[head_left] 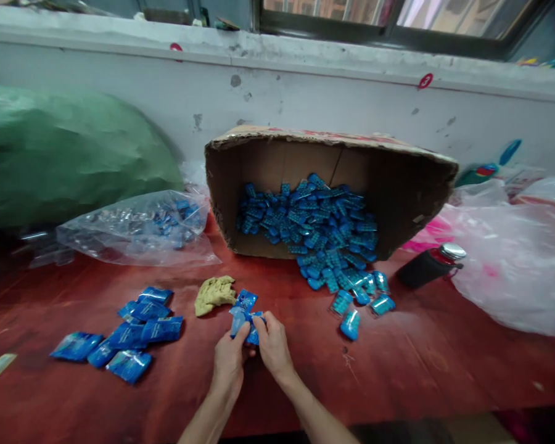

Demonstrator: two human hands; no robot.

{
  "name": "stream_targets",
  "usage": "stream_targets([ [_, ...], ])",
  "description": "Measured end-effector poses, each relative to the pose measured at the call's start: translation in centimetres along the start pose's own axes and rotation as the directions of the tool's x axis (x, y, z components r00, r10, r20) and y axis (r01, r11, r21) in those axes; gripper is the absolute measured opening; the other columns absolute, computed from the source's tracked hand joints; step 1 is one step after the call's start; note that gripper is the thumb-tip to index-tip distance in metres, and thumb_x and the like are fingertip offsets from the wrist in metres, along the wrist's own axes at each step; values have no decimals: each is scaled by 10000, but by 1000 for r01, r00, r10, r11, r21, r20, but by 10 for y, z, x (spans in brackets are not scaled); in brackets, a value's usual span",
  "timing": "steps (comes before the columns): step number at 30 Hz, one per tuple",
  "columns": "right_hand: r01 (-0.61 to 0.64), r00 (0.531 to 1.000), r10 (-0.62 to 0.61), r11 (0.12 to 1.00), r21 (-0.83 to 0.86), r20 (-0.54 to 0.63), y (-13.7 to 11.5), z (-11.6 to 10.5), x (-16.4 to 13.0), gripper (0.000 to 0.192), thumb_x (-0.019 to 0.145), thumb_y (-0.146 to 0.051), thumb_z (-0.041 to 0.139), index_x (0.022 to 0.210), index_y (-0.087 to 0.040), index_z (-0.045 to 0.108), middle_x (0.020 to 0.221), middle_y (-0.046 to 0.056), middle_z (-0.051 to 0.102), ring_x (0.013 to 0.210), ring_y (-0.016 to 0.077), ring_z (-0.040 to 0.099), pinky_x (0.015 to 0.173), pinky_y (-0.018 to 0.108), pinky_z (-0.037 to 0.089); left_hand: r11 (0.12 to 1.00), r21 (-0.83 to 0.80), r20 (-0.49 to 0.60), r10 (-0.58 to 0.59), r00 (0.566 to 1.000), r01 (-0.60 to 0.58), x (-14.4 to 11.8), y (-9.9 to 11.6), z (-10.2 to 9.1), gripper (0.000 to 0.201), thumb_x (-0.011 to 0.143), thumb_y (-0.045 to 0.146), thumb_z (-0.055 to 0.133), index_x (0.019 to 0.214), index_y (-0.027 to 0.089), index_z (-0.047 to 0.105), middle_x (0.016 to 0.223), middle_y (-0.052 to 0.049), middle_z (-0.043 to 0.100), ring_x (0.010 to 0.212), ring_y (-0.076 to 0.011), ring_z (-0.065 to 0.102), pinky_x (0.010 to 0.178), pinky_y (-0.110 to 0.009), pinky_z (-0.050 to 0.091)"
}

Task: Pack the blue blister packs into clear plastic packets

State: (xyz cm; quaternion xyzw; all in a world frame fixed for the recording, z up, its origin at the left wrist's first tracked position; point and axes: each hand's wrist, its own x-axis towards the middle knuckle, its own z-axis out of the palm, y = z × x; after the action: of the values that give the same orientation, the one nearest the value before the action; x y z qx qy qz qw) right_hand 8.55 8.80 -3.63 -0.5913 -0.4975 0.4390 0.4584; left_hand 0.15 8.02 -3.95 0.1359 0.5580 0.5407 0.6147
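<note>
Both of my hands meet over the red table [379, 388], low in the middle of the view. My left hand [230, 361] pinches one side of a small blue packet [253, 335], and my right hand [274, 346] pinches the other side. Just beyond my fingers lies another blue packet [246, 300], beside a crumpled yellow-green lump [214, 295]. Several filled blue packets [129, 335] lie in a loose group to the left. A cardboard box [411, 191] on its side holds a heap of small blue items in clear wrap [314, 216], some spilling onto the table.
A clear plastic bag [120, 231] with small blue pieces lies left of the box, before a big green sack [69, 154]. At right stand a black bottle [425, 267] and a white plastic bag [513, 265]. A wall with a window runs behind.
</note>
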Motion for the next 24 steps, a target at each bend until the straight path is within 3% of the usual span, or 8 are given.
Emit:
stream_targets([
  [5,-78,997,76,994,76,23,0,-9,3,211,756,-301,462,581,-184,459,536,-62,417,507,86,386,478,186,307,986,74,151,-157,976,147,-7,11,-2,328,442,253,764,681,98,601,522,-14,618,431,-110,533,374,-195,398],
  [9,-126,987,107,978,168,117,4,-19,3,84,661,-233,544,615,-169,517,533,-68,461,479,73,403,466,171,343,986,127,73,-117,990,107,-7,14,-3,264,431,166,752,638,94,605,515,-8,619,427,-103,531,372,-186,414],
  [15,-151,987,156,978,146,-25,9,-16,-1,138,673,-201,537,545,-165,499,499,-70,420,473,69,366,431,167,282,993,46,37,-114,993,113,-6,3,5,245,487,129,715,709,134,611,603,21,651,486,-109,566,433,-203,464],
  [18,-29,998,27,999,-23,-58,2,-20,-6,224,745,-241,512,532,-172,501,485,-67,419,476,74,390,444,174,294,979,91,88,-193,977,185,-6,6,7,294,486,150,727,749,149,595,591,16,650,486,-139,578,426,-229,464],
  [20,98,988,-126,958,-269,-89,-2,-37,-5,286,781,-276,502,511,-181,505,484,-63,450,480,79,426,469,175,327,963,142,116,-244,963,227,-6,9,7,328,467,163,744,750,152,579,586,5,649,483,-156,583,422,-245,462],
  [22,151,942,-291,813,-563,-167,-3,-71,3,268,780,-299,520,532,-197,540,563,-49,543,559,99,499,551,184,379,954,168,106,-267,958,247,-6,10,5,340,450,155,753,728,161,557,572,7,642,467,-160,580,413,-248,455],
  [24,59,896,-323,766,-640,-304,1,-120,19,168,795,-279,491,696,-204,605,795,15,612,800,170,533,744,262,387,952,167,70,-272,960,257,-6,9,3,345,444,133,752,711,171,537,542,25,622,440,-153,568,396,-240,441],
])
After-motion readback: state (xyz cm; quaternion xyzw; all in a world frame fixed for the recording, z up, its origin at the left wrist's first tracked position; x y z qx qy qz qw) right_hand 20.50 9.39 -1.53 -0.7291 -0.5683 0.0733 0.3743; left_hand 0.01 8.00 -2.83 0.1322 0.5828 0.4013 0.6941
